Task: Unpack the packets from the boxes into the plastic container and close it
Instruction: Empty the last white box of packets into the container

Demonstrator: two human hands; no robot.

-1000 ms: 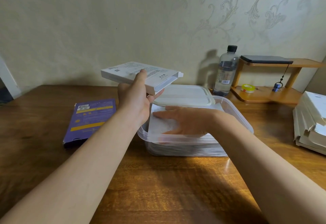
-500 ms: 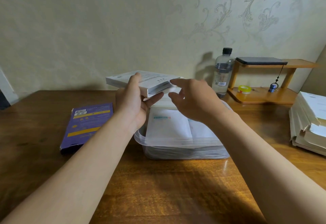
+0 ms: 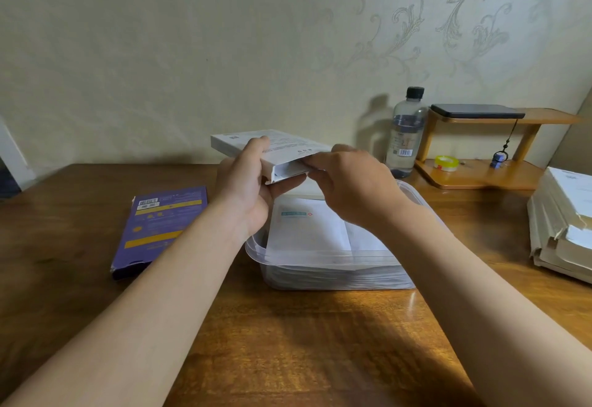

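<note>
My left hand (image 3: 246,188) grips a flat white box (image 3: 282,144) in the air above the far left of the clear plastic container (image 3: 256,251). The box's open end faces right. My right hand (image 3: 352,188) has its thumb and fingertips pinched together at that open end, on the edge of the white packets (image 3: 286,170) showing inside. The container stands open on the wooden table, with white packets (image 3: 307,230) stacked in it up to the rim. A sliver of its white lid (image 3: 301,191) shows behind it, mostly hidden by my hands.
A purple and yellow box (image 3: 160,224) lies flat left of the container. At the back right a water bottle (image 3: 405,137) stands beside a small wooden shelf (image 3: 480,179) holding a tape roll (image 3: 446,163) and a phone (image 3: 477,111). Flattened white boxes (image 3: 563,224) are piled at the right edge.
My right hand has lifted off the packets in the container and reached the white box's open end. My left hand has lowered the box and brought it nearer.
</note>
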